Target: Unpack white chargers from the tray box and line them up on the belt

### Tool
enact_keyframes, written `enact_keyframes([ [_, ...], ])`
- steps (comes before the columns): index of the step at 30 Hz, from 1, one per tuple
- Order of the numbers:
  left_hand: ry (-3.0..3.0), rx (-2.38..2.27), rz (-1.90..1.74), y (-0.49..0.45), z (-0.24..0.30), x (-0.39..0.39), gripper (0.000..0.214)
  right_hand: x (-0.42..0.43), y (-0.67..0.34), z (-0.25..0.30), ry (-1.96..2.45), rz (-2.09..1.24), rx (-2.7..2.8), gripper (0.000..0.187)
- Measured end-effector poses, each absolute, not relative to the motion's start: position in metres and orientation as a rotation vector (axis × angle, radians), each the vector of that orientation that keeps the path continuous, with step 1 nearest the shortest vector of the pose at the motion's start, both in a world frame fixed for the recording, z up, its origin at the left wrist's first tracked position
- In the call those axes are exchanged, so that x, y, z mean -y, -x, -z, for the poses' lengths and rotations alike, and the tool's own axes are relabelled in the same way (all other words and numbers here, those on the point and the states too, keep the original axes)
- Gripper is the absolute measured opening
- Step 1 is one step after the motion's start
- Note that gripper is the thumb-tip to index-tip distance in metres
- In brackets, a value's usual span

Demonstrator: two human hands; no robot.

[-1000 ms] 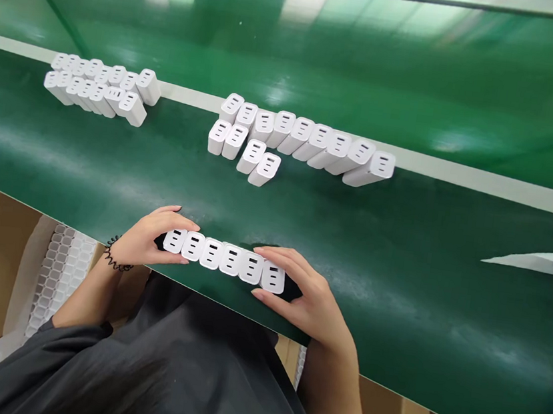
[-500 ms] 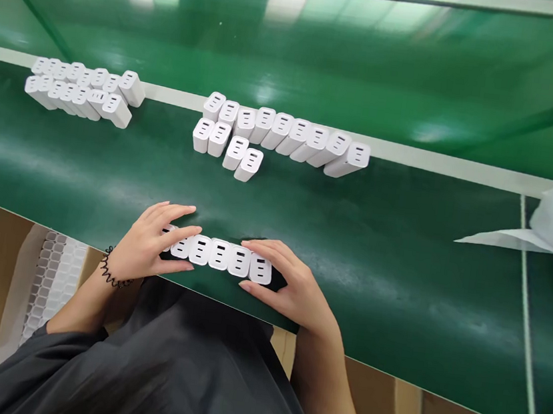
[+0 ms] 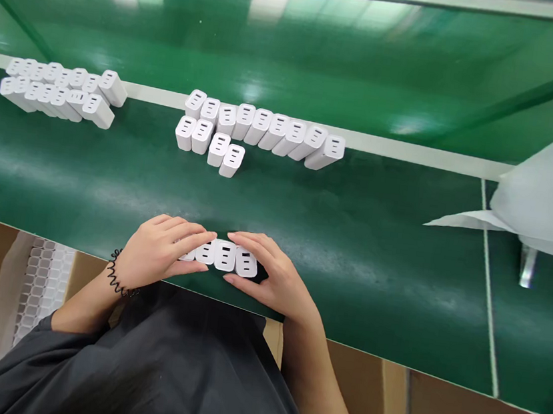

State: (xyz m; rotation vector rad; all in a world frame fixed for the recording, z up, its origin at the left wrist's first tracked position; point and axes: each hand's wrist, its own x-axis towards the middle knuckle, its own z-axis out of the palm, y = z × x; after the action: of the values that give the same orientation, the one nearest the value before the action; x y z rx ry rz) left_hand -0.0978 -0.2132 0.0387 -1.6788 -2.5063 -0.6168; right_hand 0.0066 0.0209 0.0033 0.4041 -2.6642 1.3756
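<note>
A short row of white chargers (image 3: 224, 256) stands at the near edge of the green belt (image 3: 352, 243). My left hand (image 3: 160, 253) covers the row's left end, fingers curled over it. My right hand (image 3: 268, 276) cups the right end, fingers laid over the top. Both hands press the row from its two ends. Part of the row is hidden under my left fingers.
Farther out on the belt stand two groups of white chargers, one in the middle (image 3: 260, 131) and one at the left (image 3: 59, 90). White sheet material (image 3: 550, 193) lies at the right. A cardboard box with a white cell tray (image 3: 43, 279) sits below at the left.
My left hand has slid right over the row, covering more chargers. The groups on the belt and my view have shifted left; more of the white sheet shows.
</note>
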Motion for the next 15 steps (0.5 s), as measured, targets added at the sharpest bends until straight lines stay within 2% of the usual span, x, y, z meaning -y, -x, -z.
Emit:
enact_keyframes([
  [10, 1.688, 2.526, 0.648, 0.099, -0.038, 0.213, 0.045, -0.007, -0.004, 0.004, -0.420, -1.092, 2.642, 0.062],
  [13, 1.666, 2.531, 0.656, 0.099, -0.037, 0.213, 0.054, -0.003, -0.002, -0.001, -0.445, -0.965, 2.590, 0.064],
  [15, 1.660, 2.532, 0.670, 0.099, -0.036, 0.214, 0.063, 0.001, 0.001, -0.006, -0.520, -0.868, 2.612, 0.059],
])
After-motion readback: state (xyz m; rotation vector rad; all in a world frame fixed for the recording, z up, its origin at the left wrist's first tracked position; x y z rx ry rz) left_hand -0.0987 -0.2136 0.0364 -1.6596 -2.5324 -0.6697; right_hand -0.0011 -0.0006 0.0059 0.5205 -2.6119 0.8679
